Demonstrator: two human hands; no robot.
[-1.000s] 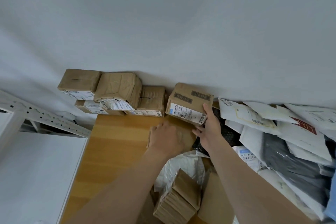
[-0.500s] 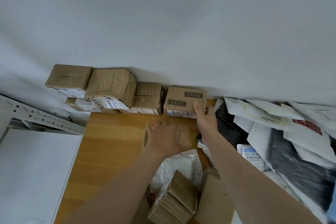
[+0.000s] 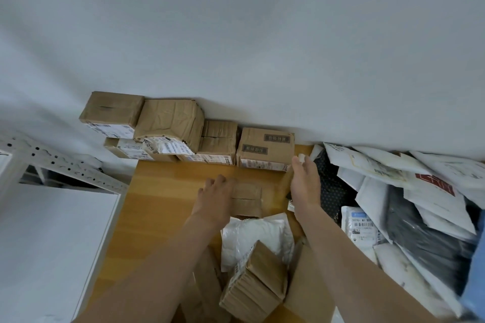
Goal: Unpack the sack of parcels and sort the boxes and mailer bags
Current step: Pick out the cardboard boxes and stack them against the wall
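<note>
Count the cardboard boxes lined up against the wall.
5: upper box stacked on lower box far left, then crumpled box, taped box, and printed box beside the right hand. Others may hide beneath.

Wooden table [image 3: 162,204], row of brown boxes [image 3: 168,123] along the far wall [image 3: 236,34]. The rightmost box [image 3: 265,147] has 2 dark labels on top and sits flat against the wall. Right hand [image 3: 305,186]: fingers straight, tips at that box's near right corner, contact unclear (blur). Left hand [image 3: 216,198]: curled over the left end of a small taped box [image 3: 248,198] mid-table. Mailer bags [image 3: 393,183] are piled on the right. 1 white mailer [image 3: 257,233] and a near box [image 3: 257,286] lie closest.
</note>
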